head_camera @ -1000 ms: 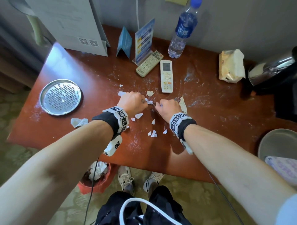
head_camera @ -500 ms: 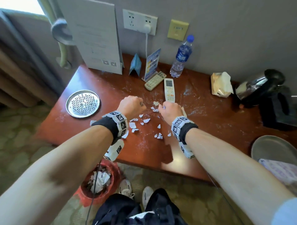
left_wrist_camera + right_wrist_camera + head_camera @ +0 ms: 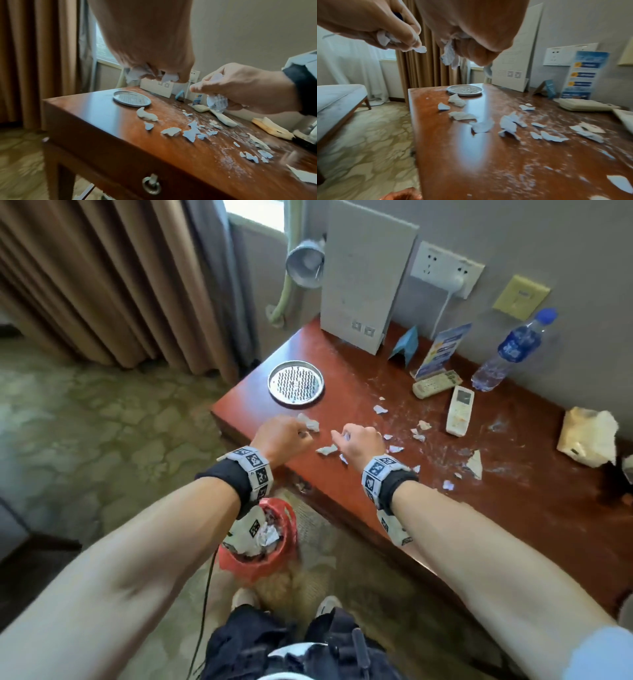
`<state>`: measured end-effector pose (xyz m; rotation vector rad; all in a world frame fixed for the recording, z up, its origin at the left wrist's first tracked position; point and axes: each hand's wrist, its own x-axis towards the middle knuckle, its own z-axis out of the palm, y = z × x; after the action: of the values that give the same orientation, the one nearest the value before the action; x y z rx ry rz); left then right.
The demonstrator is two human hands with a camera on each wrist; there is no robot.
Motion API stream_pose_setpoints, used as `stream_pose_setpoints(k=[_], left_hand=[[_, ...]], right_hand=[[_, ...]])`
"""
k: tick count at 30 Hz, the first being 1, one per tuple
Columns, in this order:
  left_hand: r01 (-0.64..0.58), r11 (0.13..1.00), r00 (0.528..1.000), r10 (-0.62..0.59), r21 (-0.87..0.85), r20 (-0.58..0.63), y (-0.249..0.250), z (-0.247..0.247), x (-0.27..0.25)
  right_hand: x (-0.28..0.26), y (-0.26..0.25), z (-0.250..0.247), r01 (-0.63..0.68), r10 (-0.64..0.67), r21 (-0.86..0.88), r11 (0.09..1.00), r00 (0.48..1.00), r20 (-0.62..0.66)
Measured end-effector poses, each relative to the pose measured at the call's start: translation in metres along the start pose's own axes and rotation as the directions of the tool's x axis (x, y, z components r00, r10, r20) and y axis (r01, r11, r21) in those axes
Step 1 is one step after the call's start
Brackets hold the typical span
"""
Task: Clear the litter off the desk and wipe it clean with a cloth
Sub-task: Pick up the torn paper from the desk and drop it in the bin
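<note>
both fists closed on gathered paper scraps: left hand (image 3: 281,436) and right hand (image 3: 359,440) above the desk (image 3: 513,508) near its left end, likely headed for the red bin (image 3: 284,556) below. more scraps (image 3: 327,449) lie loose; no cloth in view.

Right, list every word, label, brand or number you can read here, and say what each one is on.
None can be read.
Water bottle: blue label, print blurred.
Standing blue card: lines of text, too blurred.
White board: two code squares, faint print, too small.
Remote controls: buttons and screen, no legible marks.
Wristbands: patterned squares, no words.
</note>
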<state>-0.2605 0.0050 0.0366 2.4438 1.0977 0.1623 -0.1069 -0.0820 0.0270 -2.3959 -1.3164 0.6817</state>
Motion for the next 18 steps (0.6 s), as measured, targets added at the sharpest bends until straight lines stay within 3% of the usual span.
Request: stream_pose_setpoints(k=[5, 10, 18], left_hand=[[0.101, 0.994, 0.994, -0.103, -0.051, -0.027, -0.07, -0.006, -0.035], [0.199, 0.972, 0.978, -0.189, -0.122, 0.087, -0.137, 0.01, -0.062], [0.278, 0.951, 0.943, -0.244, -0.134, 0.229, -0.23, 0.081, -0.074]], right_hand=[[-0.006, -0.052, 0.054, 0.041, -0.038, -0.034, 0.999, 0.994, 0.105], [-0.016, -0.09, 0.133, -0.016, 0.035, -0.096, 0.995, 0.98, 0.195], [-0.015, -0.079, 0.252, -0.19, 0.209, -0.096, 0.977, 0.944, 0.255]])
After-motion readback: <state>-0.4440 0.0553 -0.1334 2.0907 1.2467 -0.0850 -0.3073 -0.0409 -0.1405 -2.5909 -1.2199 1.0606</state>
